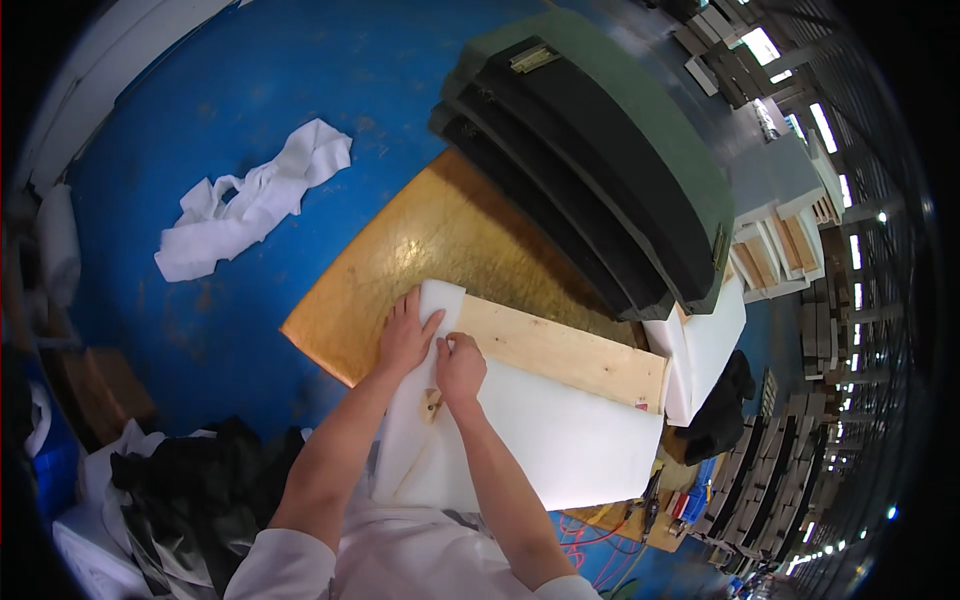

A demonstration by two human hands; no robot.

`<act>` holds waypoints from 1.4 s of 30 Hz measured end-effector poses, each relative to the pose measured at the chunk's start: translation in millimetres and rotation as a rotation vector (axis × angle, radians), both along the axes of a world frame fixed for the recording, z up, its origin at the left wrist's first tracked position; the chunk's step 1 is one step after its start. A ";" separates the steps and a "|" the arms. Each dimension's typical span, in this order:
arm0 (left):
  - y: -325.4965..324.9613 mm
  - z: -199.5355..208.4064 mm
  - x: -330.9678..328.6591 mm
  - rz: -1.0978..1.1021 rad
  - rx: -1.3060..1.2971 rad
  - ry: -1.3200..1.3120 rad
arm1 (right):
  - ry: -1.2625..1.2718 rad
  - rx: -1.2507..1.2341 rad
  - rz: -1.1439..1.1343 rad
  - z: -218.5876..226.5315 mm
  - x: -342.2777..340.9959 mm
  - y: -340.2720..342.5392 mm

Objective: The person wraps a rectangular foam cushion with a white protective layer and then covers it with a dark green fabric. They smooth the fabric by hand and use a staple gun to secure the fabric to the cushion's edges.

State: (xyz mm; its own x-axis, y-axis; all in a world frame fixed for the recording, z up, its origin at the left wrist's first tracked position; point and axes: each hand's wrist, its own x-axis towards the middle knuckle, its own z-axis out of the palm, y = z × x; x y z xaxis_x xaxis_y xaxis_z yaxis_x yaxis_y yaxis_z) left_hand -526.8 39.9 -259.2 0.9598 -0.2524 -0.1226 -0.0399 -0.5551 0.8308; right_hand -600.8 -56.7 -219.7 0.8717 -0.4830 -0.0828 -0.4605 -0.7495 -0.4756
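Note:
A wooden frame covered with white foam lies before me on a worn yellow-brown table. Along its far side a bare wooden board shows; at the left end the foam wraps over the wood. My left hand rests on that left foam edge, fingers stretched out and thumb apart. Just to its right, my right hand is closed, its fingertips pinching at the inner edge of the foam. A small opening in the foam shows wood near my right wrist.
Dark green curved upholstered pieces are stacked on the far part of the table. A crumpled white cloth lies on the blue floor at left. Black fabric is piled at lower left. Tools and cables sit at lower right.

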 end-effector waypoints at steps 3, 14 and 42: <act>3.2 -0.3 -1.7 -0.021 0.051 -0.011 | -0.044 0.023 0.130 -6.7 -0.1 -4.7; -3.1 5.3 -1.4 0.055 0.121 -0.037 | -0.144 0.245 0.645 19.1 -38.8 -42.9; 3.8 0.3 -2.4 0.061 0.080 0.037 | -0.150 0.294 -0.105 44.7 -39.3 -84.9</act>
State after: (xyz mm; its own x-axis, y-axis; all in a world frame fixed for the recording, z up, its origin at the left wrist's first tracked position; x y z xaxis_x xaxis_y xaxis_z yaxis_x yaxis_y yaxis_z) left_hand -529.3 43.7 -258.9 0.9675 -0.1818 -0.1756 0.0258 -0.6198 0.7843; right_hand -640.1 -141.6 -175.0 0.8317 -0.5448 -0.1066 -0.4363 -0.5226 -0.7325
